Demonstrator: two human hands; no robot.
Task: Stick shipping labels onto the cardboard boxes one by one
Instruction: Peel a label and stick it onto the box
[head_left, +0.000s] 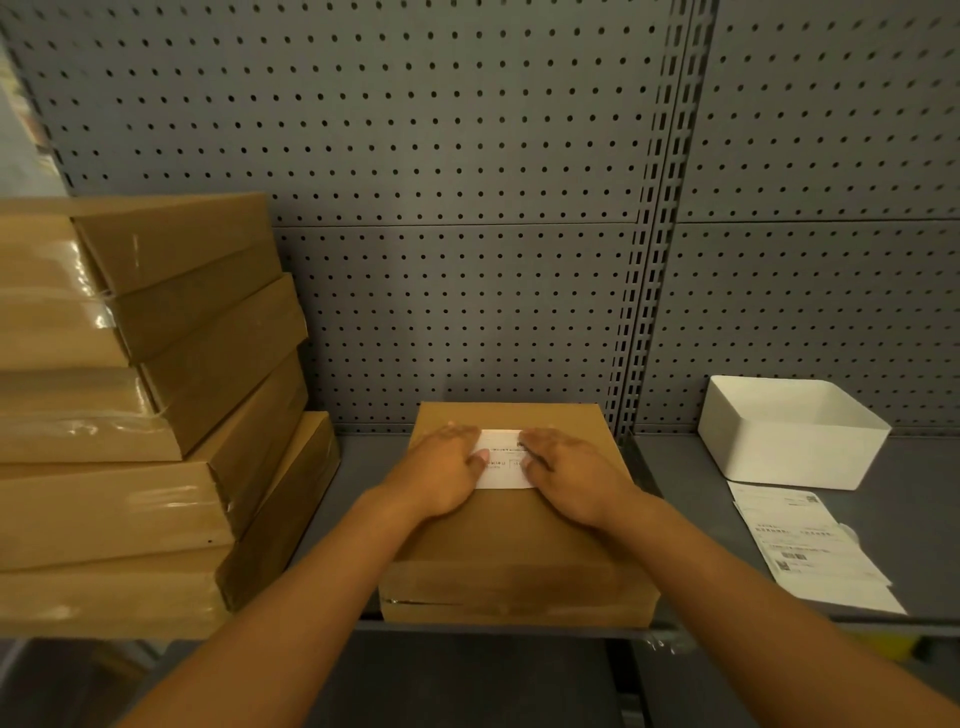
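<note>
Now press left hand (441, 470) and right hand (574, 475), both flat and open on the shipping label (501, 462), outward toward its edges, bonding it smoothly to the cardboard box (514, 540).

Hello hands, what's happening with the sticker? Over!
Left hand and right hand flat, pressing shipping label onto cardboard box. Nothing in the way. Box stack waits left.

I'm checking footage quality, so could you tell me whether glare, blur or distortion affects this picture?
Head view: glare streaks the tape on the stacked boxes; label print too soft to read; wide-angle lens bows the pegboard; dim, warm lighting overall.
</note>
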